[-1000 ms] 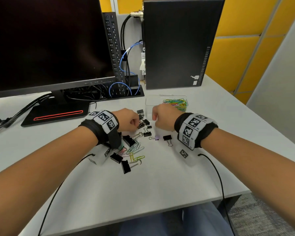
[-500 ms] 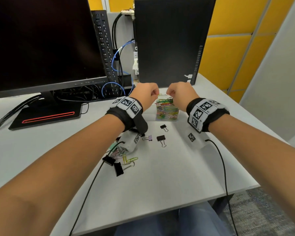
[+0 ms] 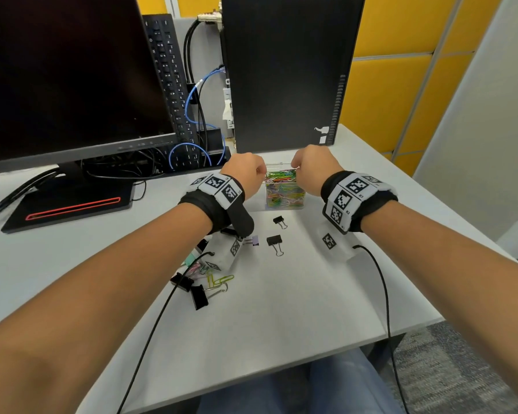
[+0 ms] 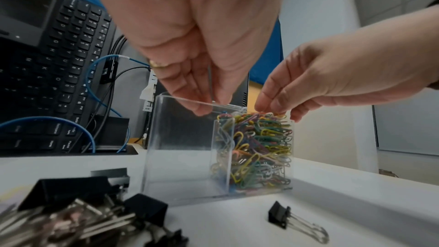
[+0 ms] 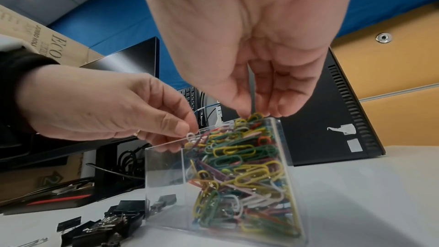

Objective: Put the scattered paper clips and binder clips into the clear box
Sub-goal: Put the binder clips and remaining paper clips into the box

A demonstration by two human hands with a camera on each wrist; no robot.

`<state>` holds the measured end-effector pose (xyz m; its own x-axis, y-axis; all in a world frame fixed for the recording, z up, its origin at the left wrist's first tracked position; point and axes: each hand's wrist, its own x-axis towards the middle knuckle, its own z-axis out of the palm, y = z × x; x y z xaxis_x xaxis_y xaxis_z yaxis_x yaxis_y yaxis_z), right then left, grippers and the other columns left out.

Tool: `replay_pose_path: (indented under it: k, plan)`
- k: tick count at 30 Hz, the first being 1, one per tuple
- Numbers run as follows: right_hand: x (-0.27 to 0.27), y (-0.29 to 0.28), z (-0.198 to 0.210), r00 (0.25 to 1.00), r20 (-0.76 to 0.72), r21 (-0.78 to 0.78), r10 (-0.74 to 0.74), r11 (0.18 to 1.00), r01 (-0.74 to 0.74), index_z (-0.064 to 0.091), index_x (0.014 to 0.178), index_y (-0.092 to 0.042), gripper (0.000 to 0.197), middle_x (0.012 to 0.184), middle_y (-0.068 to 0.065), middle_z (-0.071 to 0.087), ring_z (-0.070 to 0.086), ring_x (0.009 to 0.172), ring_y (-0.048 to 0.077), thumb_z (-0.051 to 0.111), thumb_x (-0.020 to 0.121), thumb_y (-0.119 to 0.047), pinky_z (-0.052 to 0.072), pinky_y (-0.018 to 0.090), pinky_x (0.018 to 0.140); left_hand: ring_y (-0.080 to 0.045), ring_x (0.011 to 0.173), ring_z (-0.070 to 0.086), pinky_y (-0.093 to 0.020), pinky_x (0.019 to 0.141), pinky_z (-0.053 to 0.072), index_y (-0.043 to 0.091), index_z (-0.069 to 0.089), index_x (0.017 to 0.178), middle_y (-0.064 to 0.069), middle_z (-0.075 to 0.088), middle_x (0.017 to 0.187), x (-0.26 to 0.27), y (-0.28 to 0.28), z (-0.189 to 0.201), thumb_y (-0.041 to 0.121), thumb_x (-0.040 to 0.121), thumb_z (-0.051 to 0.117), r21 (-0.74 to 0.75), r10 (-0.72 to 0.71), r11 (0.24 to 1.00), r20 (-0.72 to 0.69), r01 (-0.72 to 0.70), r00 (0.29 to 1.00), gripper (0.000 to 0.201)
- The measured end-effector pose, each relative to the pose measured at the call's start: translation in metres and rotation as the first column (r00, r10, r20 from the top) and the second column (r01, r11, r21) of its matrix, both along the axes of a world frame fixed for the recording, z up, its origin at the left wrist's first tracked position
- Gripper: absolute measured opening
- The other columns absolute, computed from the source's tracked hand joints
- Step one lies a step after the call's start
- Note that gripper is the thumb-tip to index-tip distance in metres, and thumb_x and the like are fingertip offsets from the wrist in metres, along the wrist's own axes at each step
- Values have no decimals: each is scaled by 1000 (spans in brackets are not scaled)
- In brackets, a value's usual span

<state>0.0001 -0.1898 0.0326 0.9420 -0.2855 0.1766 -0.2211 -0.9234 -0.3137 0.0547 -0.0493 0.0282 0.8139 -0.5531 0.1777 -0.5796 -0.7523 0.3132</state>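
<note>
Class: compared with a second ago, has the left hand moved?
Yes. The left hand has gone from the scattered binder clips away from the person to the clear box rim.

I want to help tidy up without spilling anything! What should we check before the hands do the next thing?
1. Clear box stands upright on the desk: ok.
2. Room in the paper clip compartment: not ok, it is heaped to the rim.
3. Room in the other compartment: ok, it looks empty.
4. Left hand and right hand empty: cannot tell; both have their fingertips at the box's rim.
5. All clips off the desk: not ok; black binder clips and loose paper clips lie there.
</note>
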Motion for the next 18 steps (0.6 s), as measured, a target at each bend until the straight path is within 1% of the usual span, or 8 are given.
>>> replay_pose_path:
  k: [2,6,10,12,14,16,18]
  plan:
    - [3,0,0,1000,0,-28,-8,1000,8,68,111,-6,25,115,13,65,60,107,29,56,89,-6,50,35,93,-26,106,60,-32,93,48,10,66,112,-9,66,114,-2,-2,2,10,94,47,-13,-7,1000,-32,7,999,26]
    - [6,1,1,1000,-2,-62,-4,998,3,71,106,-8,23,110,12,67,61,104,29,57,88,-8,52,35,91,-23,106,61,-29,94,46,10,68,110,-7,67,113,-4,-4,6,9,93,47,-37,-39,999,-32,38,999,27]
    - [3,3,-1,1000,-31,-90,3,996,-6,71,104,-8,22,101,11,70,64,92,28,55,88,-12,54,33,82,-20,111,58,-25,97,41,15,69,113,-2,66,119,-7,1,8,13,95,44,60,-143,988,-16,143,990,30]
    - [1,5,1,1000,-12,-101,18,995,-19,70,106,-8,24,105,11,68,63,97,28,53,89,-12,52,33,84,-20,114,57,-26,98,41,17,67,116,-1,64,123,-7,8,10,14,97,42,95,-161,982,-28,163,987,32]
    - [-4,8,4,997,56,-98,47,994,-41,68,109,-10,26,112,11,62,59,104,28,51,90,-12,50,34,87,-20,113,58,-28,99,43,18,65,118,-1,64,122,-7,18,13,15,96,42,90,-160,983,-28,161,987,31]
    - [-9,16,4,988,121,-81,93,993,-84,68,103,-11,25,109,11,60,58,101,29,48,89,-10,48,32,81,-18,104,60,-26,91,46,17,65,113,-1,67,113,-8,29,16,16,94,47,71,-154,985,-18,155,988,27]
    - [-14,27,2,983,90,-49,162,986,-159,69,93,-13,25,102,9,64,60,96,28,46,86,-8,44,27,74,-16,93,61,-23,82,46,13,67,105,-1,67,101,-12,41,19,18,92,51,98,-150,984,-12,150,989,21]
